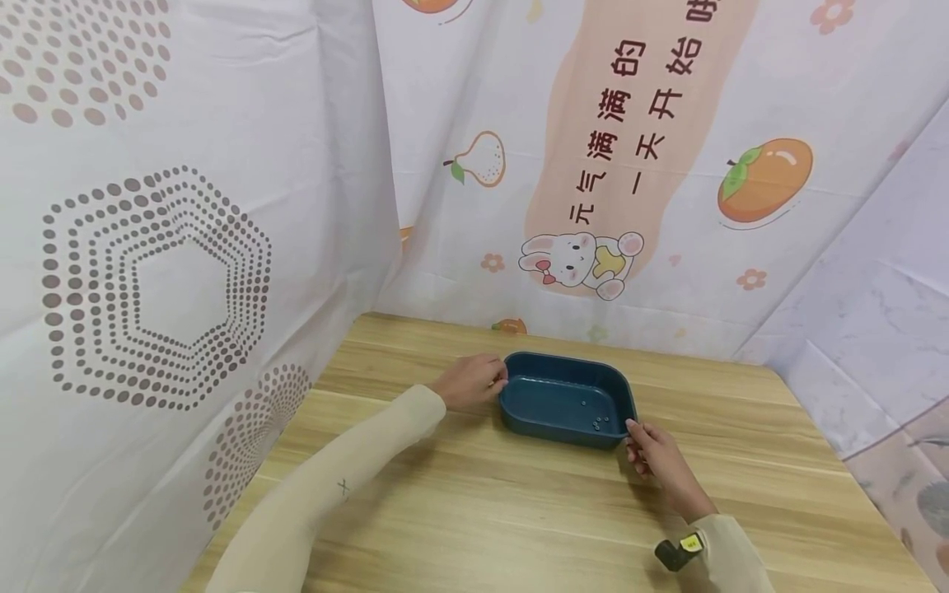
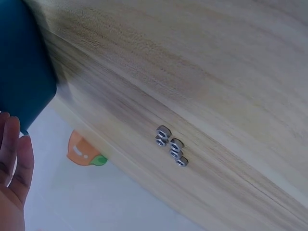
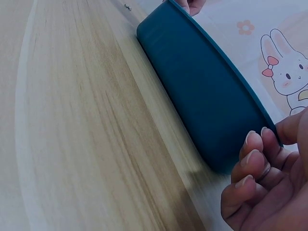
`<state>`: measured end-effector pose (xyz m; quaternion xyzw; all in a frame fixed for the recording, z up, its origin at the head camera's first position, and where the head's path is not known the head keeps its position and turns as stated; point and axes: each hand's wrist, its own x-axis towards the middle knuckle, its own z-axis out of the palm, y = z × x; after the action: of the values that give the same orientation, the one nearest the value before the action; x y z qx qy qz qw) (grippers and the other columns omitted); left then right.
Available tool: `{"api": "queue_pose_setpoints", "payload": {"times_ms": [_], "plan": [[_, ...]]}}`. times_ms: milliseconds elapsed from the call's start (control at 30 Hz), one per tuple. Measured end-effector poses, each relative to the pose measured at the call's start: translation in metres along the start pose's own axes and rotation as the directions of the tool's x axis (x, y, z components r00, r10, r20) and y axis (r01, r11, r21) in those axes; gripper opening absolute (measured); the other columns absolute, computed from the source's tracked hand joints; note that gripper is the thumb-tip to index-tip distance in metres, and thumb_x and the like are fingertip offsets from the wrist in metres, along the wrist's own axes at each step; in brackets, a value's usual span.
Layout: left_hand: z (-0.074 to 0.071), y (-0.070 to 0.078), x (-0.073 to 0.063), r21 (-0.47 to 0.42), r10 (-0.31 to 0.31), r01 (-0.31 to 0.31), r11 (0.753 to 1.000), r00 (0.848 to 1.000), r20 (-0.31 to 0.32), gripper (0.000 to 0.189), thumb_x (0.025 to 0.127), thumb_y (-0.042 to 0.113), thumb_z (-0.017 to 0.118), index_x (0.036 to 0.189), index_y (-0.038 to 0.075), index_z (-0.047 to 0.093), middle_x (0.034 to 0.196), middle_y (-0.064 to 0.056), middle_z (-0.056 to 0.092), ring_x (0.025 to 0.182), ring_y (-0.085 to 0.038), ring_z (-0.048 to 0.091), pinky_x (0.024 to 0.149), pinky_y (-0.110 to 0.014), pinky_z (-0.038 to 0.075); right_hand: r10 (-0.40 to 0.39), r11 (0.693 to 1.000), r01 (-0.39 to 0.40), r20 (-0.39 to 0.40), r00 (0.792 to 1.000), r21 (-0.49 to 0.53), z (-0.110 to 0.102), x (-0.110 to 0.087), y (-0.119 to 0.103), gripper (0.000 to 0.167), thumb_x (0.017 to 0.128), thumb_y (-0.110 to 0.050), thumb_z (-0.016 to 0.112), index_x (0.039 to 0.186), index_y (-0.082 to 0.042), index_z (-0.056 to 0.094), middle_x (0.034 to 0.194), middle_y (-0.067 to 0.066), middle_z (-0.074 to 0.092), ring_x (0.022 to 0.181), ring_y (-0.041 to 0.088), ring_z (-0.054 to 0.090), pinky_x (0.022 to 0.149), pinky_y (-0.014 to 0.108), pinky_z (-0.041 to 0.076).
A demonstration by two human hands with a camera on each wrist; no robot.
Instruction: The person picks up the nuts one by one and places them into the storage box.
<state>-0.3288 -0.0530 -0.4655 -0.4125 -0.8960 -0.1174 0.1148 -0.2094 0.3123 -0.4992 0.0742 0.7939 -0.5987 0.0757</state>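
Head | left fingers (image 1: 493, 369), right fingers (image 1: 640, 436) pinching blue tray (image 1: 544, 403) | nuts (image 1: 597, 424) inside | loose nuts (image 2: 176, 144) on table (image 1: 474, 511)

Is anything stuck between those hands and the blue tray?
Nothing visible is: the left hand and right hand both touch the blue tray directly. The nuts on the table lie off to one side.

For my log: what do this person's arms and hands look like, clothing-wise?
Both arms wear plain cream sleeves; the left sleeve has a small dark X-like mark. By the cuff of the right sleeve sits a small black piece with a yellow label, its print too small to read. The left hand and right hand are gloveless.
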Motion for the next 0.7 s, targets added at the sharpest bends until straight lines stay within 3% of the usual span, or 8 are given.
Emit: {"api": "queue_pose_setpoints", "payload": {"times_ms": [233, 700], "plan": [[-0.004, -0.009, -0.009, -0.023, -0.027, 0.027, 0.999, 1.0, -0.008, 0.01, 0.103, 0.019, 0.065, 0.104, 0.011, 0.071, 0.099, 0.002, 0.067, 0.086, -0.009, 0.062, 0.074, -0.022, 0.053, 0.006, 1.0, -0.006, 0.003, 1.0, 0.0, 0.0, 0.002, 0.001, 0.048, 0.11, -0.045, 0.044, 0.101, 0.001, 0.053, 0.075, 0.004, 0.054, 0.061, 0.015, 0.046, 0.054, 0.028, 0.041], [-0.002, -0.037, -0.04, 0.052, -0.046, 0.046, 0.998, 0.999, -0.012, 0.007, 0.099, 0.016, 0.07, 0.097, 0.01, 0.072, 0.092, 0.001, 0.065, 0.081, -0.011, 0.063, 0.072, -0.025, 0.054, -0.012, 1.0, 0.012, 0.005, 1.0, 0.006, 0.0, 0.001, 0.001, 0.048, 0.11, -0.044, 0.044, 0.099, 0.001, 0.053, 0.074, 0.004, 0.054, 0.06, 0.014, 0.046, 0.054, 0.027, 0.041]]}}
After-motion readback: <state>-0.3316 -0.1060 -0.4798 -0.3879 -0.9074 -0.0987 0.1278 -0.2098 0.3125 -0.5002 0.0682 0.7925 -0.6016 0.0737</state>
